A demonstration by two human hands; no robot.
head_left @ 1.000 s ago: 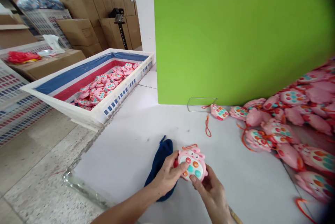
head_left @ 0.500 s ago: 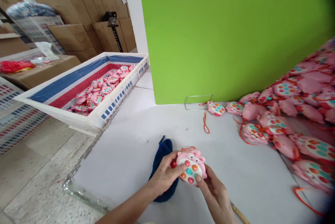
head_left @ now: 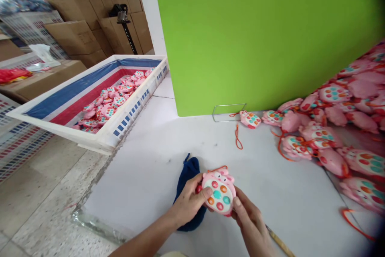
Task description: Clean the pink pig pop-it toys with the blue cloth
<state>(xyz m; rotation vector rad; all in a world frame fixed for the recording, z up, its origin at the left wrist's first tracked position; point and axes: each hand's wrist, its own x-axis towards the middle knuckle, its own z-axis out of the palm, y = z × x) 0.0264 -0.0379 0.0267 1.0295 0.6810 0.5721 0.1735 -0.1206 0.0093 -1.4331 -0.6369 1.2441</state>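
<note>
Between my two hands is a pink animal-shaped push-button toy (head_left: 219,193) with a white front, several red, orange and teal buttons, and an orange cord loop at its top. My left hand (head_left: 191,199) grips its left side, the thumb over the front by a button. My right hand (head_left: 248,213) holds the lower right edge, thumb on the rim and fingers behind. Under my left hand lies a dark blue cloth (head_left: 189,168) on the white tabletop (head_left: 144,193). A thin wooden-looking stick (head_left: 279,241) lies beside my right hand.
A heap of similar pink toys (head_left: 333,116) covers the table's right side. A green panel (head_left: 255,40) stands behind, with a wire frame (head_left: 224,113) and a loose orange cord (head_left: 238,138) near its foot. Left, a white crate (head_left: 111,138) holds more toys; cardboard boxes (head_left: 72,36) are stacked beyond.
My right thumb has moved from a button on the front to the toy's right edge. The toy is turned slightly, its buttons more exposed. The camera view has shifted a little.
</note>
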